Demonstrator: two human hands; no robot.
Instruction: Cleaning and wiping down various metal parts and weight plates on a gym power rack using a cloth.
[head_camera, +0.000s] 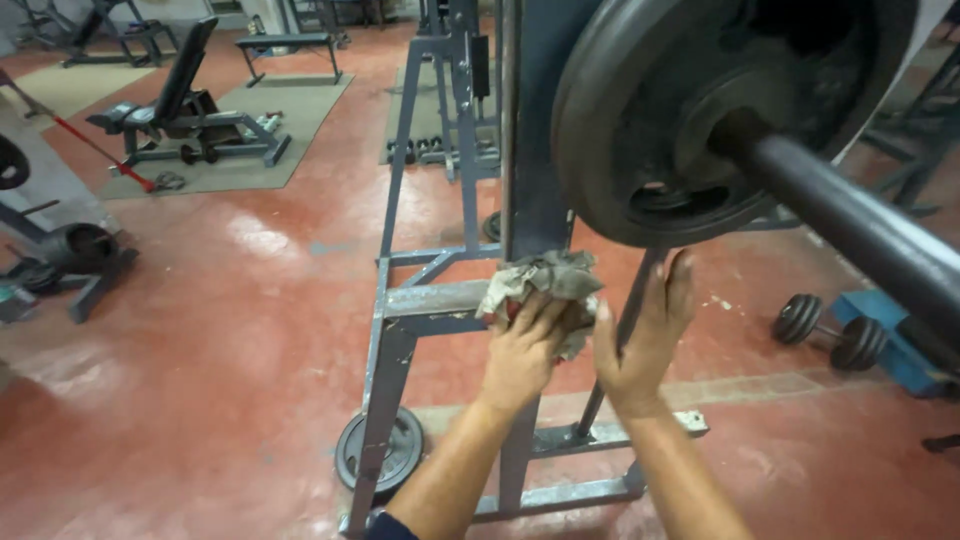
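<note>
Wiping the grey rack frame (430, 300) with a rag (545, 280).
Left hand (525, 350) clenched on rag; right hand (645, 335) open, empty; best pressed flat along the bar.

Bare forearms, dark sleeve (388, 524) edge left.

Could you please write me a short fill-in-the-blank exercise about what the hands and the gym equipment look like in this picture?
1. The left hand presses a crumpled grey ____ against the metal rack.
2. The right hand is held ____, with its fingers spread and holding nothing.
3. A large round weight plate sits on the dark ____ at upper right.
4. The dumbbell lies on the ____ floor.

Missing words: rag; open; bar; red
</note>
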